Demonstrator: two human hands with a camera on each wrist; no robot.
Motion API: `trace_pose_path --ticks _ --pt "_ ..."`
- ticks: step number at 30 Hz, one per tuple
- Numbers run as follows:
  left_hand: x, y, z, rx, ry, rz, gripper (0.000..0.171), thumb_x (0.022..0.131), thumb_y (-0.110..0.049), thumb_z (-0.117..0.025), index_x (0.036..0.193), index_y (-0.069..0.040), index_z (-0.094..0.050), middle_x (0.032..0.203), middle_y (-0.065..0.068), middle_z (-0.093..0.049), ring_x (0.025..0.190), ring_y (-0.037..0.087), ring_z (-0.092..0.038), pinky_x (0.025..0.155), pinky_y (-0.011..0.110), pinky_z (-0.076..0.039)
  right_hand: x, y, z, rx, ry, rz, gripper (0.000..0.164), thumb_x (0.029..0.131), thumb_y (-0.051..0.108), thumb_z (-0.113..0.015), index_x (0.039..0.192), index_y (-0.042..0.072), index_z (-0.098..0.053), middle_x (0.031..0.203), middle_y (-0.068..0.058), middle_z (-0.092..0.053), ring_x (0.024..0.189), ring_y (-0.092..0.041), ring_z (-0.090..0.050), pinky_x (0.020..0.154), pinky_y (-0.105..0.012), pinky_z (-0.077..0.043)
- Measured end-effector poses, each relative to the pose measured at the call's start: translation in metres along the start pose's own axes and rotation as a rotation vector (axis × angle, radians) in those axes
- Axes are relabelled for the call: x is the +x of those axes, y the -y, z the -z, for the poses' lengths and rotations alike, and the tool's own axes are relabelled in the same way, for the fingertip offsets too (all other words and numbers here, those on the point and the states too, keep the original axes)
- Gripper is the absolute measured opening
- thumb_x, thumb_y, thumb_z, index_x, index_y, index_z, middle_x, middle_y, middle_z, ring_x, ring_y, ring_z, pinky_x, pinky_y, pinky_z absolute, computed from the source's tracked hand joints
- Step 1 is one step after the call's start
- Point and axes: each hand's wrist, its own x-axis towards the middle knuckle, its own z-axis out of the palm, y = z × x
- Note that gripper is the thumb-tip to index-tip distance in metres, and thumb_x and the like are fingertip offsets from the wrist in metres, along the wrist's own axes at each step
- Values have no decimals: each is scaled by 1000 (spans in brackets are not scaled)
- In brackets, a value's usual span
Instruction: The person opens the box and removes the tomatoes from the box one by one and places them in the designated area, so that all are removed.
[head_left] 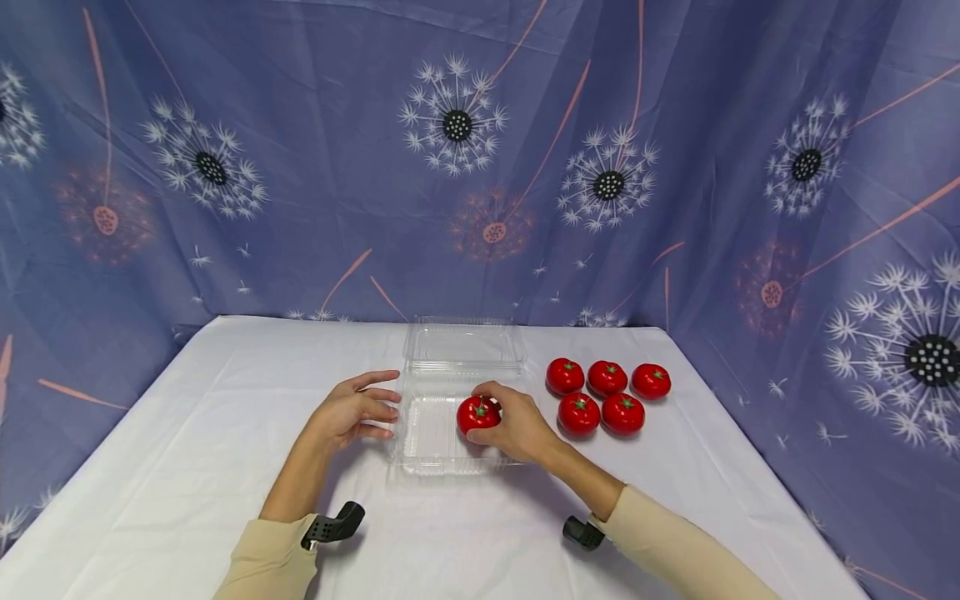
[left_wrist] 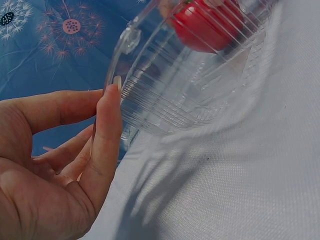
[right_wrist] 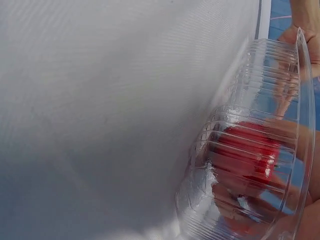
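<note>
A clear plastic clamshell container (head_left: 438, 467) lies on the white table with its lid (head_left: 465, 343) folded back, away from me. My right hand (head_left: 517, 423) reaches into the base and grips a red tomato (head_left: 474, 414) with a green star-shaped stem top. Through the ribbed plastic, that tomato (right_wrist: 245, 155) also shows in the right wrist view, fingers around it. At the container's left side is my left hand (head_left: 352, 410). In the left wrist view, the left hand's thumb and a finger (left_wrist: 65, 107) pinch the container's rim (left_wrist: 114, 65).
Several more red tomatoes (head_left: 578, 414) sit in two rows on the table, right of the container. A white cloth (head_left: 187, 467) covers the table. Behind it hangs a blue curtain (head_left: 337, 167) with dandelion prints. Both wrists wear black cameras (head_left: 333, 525).
</note>
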Motion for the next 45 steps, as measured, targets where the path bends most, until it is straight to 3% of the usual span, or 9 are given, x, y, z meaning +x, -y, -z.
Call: trace_pose_path --ticks 10,17,26,35,45 --pt "0 -1 1 -5 5 -5 79 84 10 -65 156 -1 -34 114 13 -66 76 16 -70 61 32 -64 1 2 -2 -7 -14 41 53 78 18 -87 127 14 -67 120 -9 -71 106 -25 -67 91 -42 -60" --pt "0 -1 2 -5 4 -7 79 85 10 -65 156 -1 -33 115 13 -66 76 15 -71 62 32 -64 1 2 -2 27 6 15 56 79 16 -86 131 15 -67 124 -8 -70 107 -25 -65 93 -41 -59" --pt "1 -1 1 0 1 -6 78 85 10 -65 156 -1 -34 114 12 -67 77 15 -70 62 32 -64 0 0 -1 37 -12 -21 59 77 19 -87 132 15 -66 121 -8 -72 96 -21 -64 85 -37 -59" --pt "2 -1 0 2 3 -3 77 86 9 -65 156 -2 -35 114 12 -67 77 16 -70 62 32 -64 1 0 -1 60 -52 -36 55 77 20 -87 129 14 -68 121 -9 -72 104 -24 -67 91 -42 -59" --pt "1 0 1 -13 -8 2 80 84 10 -66 157 -1 -33 111 11 -69 76 15 -71 62 33 -64 3 6 8 73 -62 -49 57 76 21 -88 129 19 -69 120 -5 -72 100 -20 -65 86 -35 -58"
